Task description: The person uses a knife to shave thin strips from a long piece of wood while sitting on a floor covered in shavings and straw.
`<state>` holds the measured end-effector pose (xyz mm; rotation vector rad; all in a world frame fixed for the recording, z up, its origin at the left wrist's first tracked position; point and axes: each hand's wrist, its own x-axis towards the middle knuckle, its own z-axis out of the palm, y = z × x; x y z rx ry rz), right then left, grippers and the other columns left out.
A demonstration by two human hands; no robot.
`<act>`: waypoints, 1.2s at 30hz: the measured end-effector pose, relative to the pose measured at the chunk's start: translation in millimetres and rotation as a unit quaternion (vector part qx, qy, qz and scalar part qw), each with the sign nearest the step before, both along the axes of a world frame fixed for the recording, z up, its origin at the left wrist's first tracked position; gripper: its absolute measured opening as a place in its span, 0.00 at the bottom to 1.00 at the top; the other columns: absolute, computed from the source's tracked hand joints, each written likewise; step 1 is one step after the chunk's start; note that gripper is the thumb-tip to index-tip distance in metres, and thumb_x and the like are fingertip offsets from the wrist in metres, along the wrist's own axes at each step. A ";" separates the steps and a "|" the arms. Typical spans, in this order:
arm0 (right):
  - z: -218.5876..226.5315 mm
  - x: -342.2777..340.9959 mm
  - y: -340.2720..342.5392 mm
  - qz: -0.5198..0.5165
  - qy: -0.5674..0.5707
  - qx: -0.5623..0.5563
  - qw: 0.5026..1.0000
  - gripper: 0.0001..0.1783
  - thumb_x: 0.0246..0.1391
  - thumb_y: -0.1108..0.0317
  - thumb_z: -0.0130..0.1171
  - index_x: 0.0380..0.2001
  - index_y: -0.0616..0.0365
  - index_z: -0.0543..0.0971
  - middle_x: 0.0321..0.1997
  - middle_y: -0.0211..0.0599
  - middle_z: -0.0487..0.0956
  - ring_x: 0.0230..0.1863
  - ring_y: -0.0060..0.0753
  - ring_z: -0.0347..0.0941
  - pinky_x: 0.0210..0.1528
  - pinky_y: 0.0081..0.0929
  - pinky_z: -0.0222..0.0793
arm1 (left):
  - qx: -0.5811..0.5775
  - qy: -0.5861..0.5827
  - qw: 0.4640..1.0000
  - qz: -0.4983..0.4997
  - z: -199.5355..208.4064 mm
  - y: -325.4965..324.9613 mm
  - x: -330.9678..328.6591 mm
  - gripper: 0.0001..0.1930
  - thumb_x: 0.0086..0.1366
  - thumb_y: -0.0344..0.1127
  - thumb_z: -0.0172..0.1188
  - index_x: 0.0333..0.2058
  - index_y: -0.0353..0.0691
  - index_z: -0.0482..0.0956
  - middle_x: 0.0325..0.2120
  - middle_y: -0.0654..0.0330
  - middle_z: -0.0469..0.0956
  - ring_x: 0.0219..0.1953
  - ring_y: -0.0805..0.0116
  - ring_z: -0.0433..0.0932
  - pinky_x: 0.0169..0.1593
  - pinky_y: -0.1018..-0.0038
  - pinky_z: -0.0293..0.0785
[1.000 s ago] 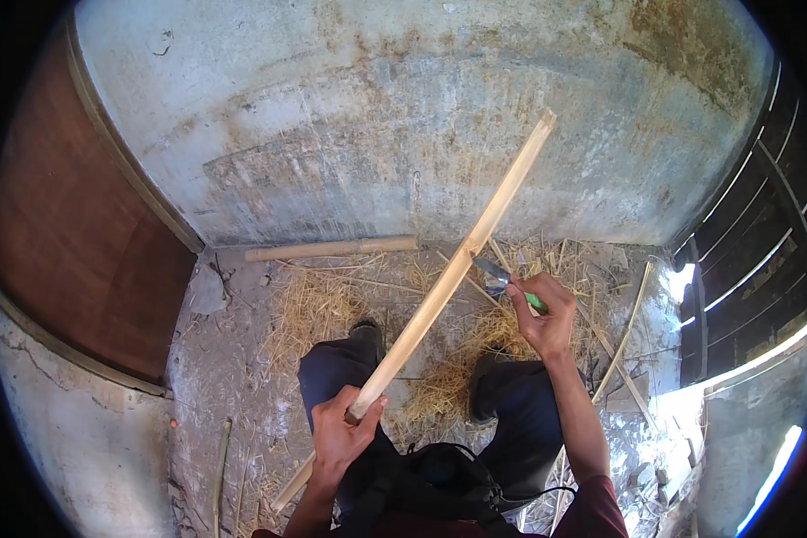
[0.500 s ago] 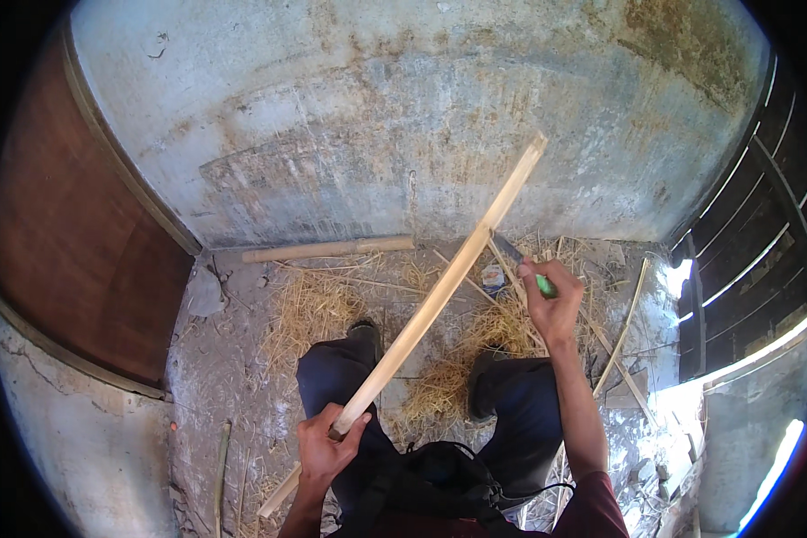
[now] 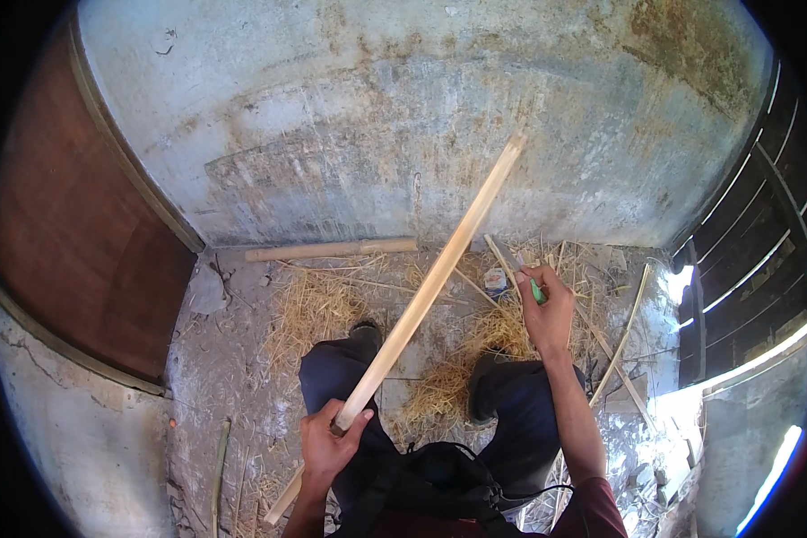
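Note:
A long, pale split-bamboo strip [image 3: 435, 278] slants from my lap up and to the right, its far end raised in front of the wall. My left hand [image 3: 330, 444] is closed around its lower end. In my right hand [image 3: 549, 314] is a knife [image 3: 537, 290] with a green handle, gripped in closed fingers. Its grey blade points up and left, to the right of the strip and apart from it. Part of the handle is hidden by my fingers.
Straw-like shavings [image 3: 309, 309] cover the floor around my feet. A bamboo pole [image 3: 332, 250] lies along the base of the stained wall [image 3: 403, 117]. Thin strips [image 3: 625, 327] lie at the right, near a dark slatted panel [image 3: 749, 242]. A brown board [image 3: 85, 215] stands at left.
The bamboo strip's far end has swung left. The knife blade, earlier at the strip's right edge, is now away from it, and my right hand has shifted slightly left and down.

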<state>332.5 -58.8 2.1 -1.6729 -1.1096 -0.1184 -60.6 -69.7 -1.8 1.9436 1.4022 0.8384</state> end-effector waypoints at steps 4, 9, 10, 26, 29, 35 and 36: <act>-4.7 2.3 2.3 0.017 0.097 -0.028 0.995 0.13 0.63 0.66 0.72 0.45 0.61 0.83 0.25 0.31 0.77 0.26 0.26 0.73 0.33 0.26 0.71 | -0.027 -0.004 1.000 0.009 -7.1 10.9 3.9 0.18 0.62 0.40 0.80 0.28 0.35 0.80 0.16 0.61 0.72 0.20 0.76 0.67 0.25 0.70 0.64; 0.4 -7.9 -2.8 0.129 0.277 -0.032 0.952 0.17 0.66 0.64 0.71 0.51 0.62 0.82 0.29 0.28 0.79 0.31 0.21 0.75 0.38 0.25 0.72 | -0.047 -0.020 0.998 -0.046 -11.6 25.9 16.4 0.18 0.64 0.41 0.78 0.31 0.34 0.80 0.18 0.64 0.72 0.23 0.78 0.65 0.26 0.72 0.64; 0.9 -11.6 -2.1 0.164 0.304 -0.058 0.936 0.19 0.67 0.63 0.70 0.54 0.64 0.81 0.29 0.27 0.79 0.32 0.20 0.75 0.39 0.24 0.72 | -0.048 -0.019 0.998 -0.047 -11.9 28.3 21.3 0.18 0.64 0.41 0.78 0.31 0.34 0.80 0.18 0.64 0.72 0.23 0.78 0.65 0.26 0.72 0.64; -8.8 -21.7 5.4 0.277 0.450 -0.102 0.843 0.13 0.69 0.64 0.68 0.50 0.60 0.85 0.32 0.27 0.88 0.23 0.10 0.67 0.27 0.17 0.60 | -0.036 -0.012 0.986 -0.164 12.2 40.1 89.7 0.22 0.61 0.46 0.81 0.38 0.35 0.81 0.18 0.56 0.78 0.18 0.67 0.79 0.25 0.69 0.72; -2.8 -27.9 4.3 0.270 0.446 -0.063 0.851 0.10 0.68 0.63 0.68 0.45 0.59 0.84 0.31 0.27 0.87 0.20 0.07 0.59 0.21 0.16 0.50 | -0.034 -0.007 0.984 -0.176 12.5 40.2 89.5 0.25 0.60 0.48 0.82 0.41 0.35 0.80 0.19 0.56 0.79 0.19 0.65 0.80 0.26 0.68 0.74; -9.7 -18.5 4.1 0.245 0.459 -0.038 0.853 0.10 0.68 0.62 0.68 0.39 0.58 0.81 0.29 0.35 0.87 0.17 0.08 0.57 0.19 0.17 0.50 | 0.017 0.015 0.983 -0.184 20.3 38.9 83.7 0.34 0.53 0.46 0.86 0.52 0.37 0.78 0.32 0.56 0.84 0.31 0.62 0.85 0.36 0.68 0.80; -10.5 -16.1 4.1 0.245 0.459 -0.038 0.853 0.10 0.68 0.62 0.68 0.39 0.58 0.81 0.29 0.35 0.87 0.17 0.08 0.57 0.19 0.17 0.50 | 0.017 0.031 0.982 -0.183 21.8 38.6 79.5 0.38 0.51 0.47 0.87 0.55 0.38 0.77 0.36 0.55 0.85 0.36 0.60 0.86 0.39 0.66 0.81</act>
